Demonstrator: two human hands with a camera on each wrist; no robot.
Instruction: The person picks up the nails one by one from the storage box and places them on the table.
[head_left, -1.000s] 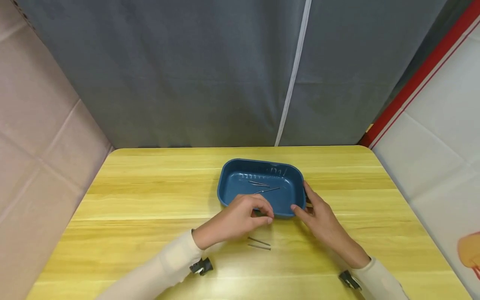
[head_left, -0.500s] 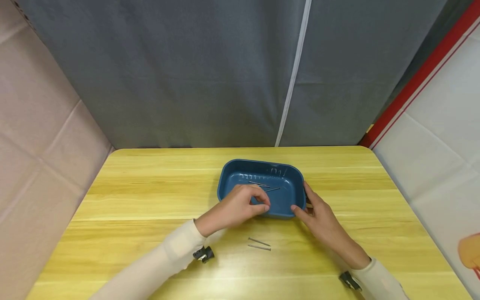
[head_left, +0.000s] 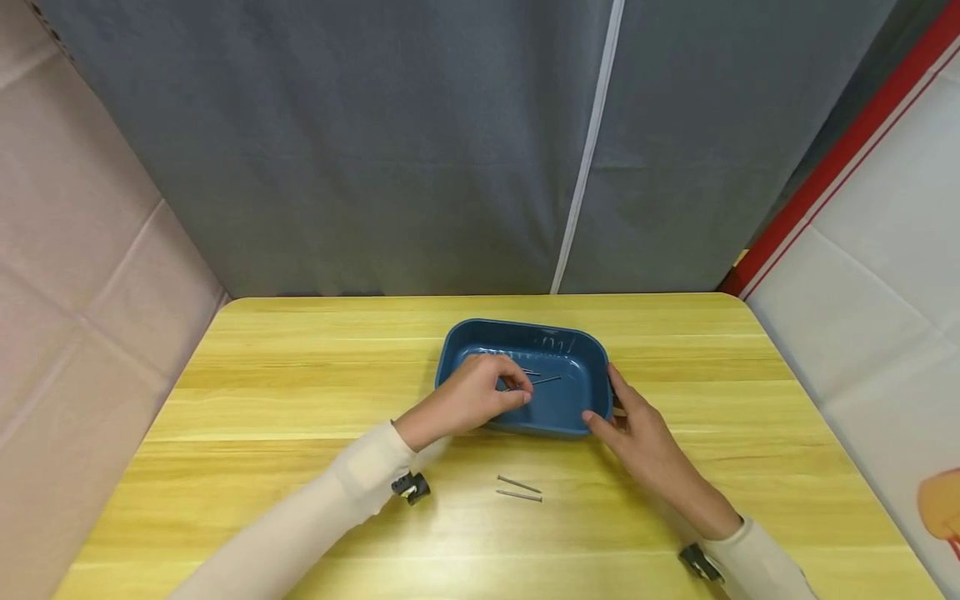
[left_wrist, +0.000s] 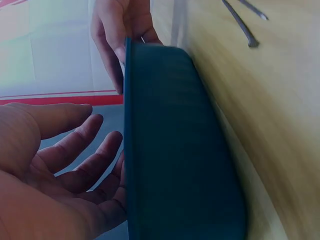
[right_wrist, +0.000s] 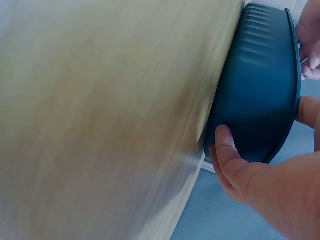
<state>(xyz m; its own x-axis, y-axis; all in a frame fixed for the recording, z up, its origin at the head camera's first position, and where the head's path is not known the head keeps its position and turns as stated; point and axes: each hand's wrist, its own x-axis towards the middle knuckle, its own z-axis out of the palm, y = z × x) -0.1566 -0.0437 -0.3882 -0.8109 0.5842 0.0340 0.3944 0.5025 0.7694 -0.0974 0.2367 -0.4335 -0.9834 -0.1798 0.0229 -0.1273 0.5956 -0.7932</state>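
A blue rectangular tray (head_left: 555, 421) stands on the table with several thin nails (head_left: 546, 380) lying inside. Over its near left part is my left hand (head_left: 476, 392). Its thumb and fingers are loosely bent, with the thumb tip close to the index fingertip. In the left wrist view, the left hand (left_wrist: 65, 170) shows beside the tray wall (left_wrist: 170, 140), with no nail visible between the fingertips. My right hand (head_left: 645, 433) grips the tray's right end, thumb at the rim and fingers against the outer wall (right_wrist: 255, 100). Part of the tray floor is hidden by the left hand.
Two loose nails (head_left: 519, 490) lie on the wooden table (head_left: 315, 375), between the forearms and in front of the tray. A grey curtain (head_left: 375, 167) hangs behind the table. Pale panels (head_left: 82, 275) stand at both sides.
My left hand has moved from the tray's near edge, up and slightly left, to over its inside. The right hand, the tray and the two nails on the table have stayed put.
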